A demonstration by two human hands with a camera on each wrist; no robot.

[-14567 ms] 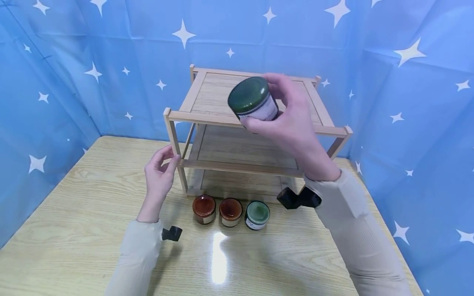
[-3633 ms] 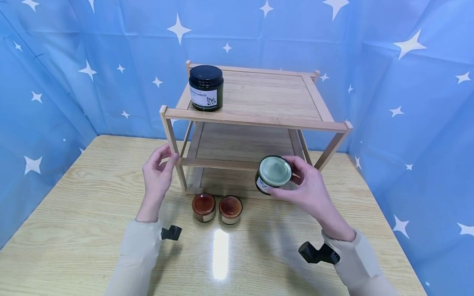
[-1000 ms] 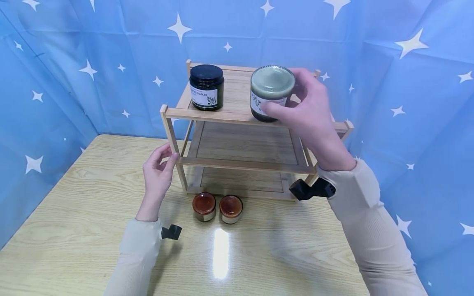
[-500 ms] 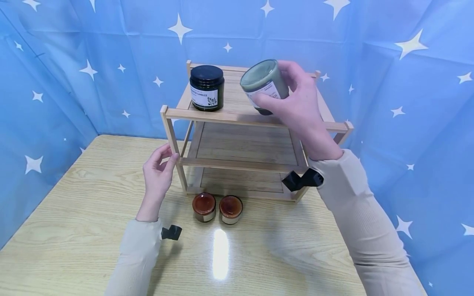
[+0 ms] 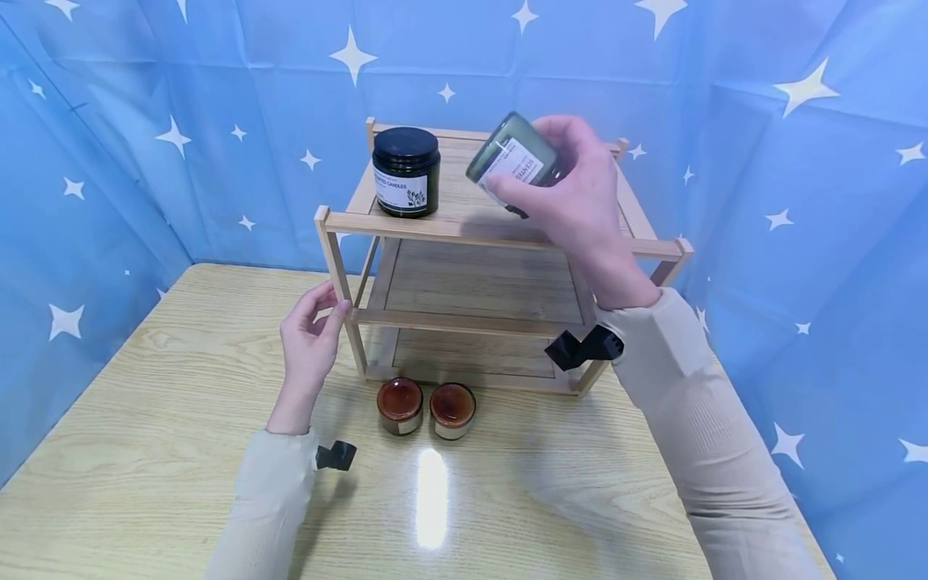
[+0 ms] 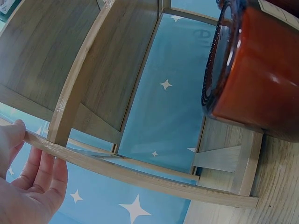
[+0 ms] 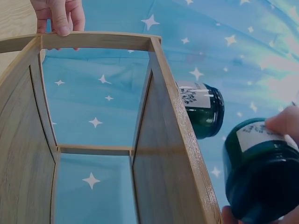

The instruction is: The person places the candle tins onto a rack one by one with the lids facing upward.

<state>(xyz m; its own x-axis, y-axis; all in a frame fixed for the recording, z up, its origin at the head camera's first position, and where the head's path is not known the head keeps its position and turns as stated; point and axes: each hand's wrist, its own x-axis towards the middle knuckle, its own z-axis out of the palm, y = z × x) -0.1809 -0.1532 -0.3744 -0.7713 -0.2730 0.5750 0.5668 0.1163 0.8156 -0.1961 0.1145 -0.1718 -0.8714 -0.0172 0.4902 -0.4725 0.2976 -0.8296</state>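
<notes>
In the head view my right hand (image 5: 580,193) grips a green glass candle jar (image 5: 516,157) over the right part of the top shelf. The jar is tipped with its base toward the upper left, and its white label shows. Its dark lid end appears in the right wrist view, below the label. My left hand (image 5: 312,334) pinches the left front post of the wooden shelf rack (image 5: 478,322), thumb on the near side. At the left of the top shelf stands another dark green candle jar (image 5: 406,173), upright, black lid up.
Two amber candle jars (image 5: 399,407) stand side by side on the table before the rack, bases up; one amber jar (image 6: 261,70) looms large in the left wrist view. A blue star-patterned curtain (image 5: 217,97) hangs behind and along both sides of the wooden table (image 5: 181,403).
Earlier, my right hand set the first green candle jar on the top shelf and took the second from the table. Over the last second it has tipped this jar and shifted slightly left.
</notes>
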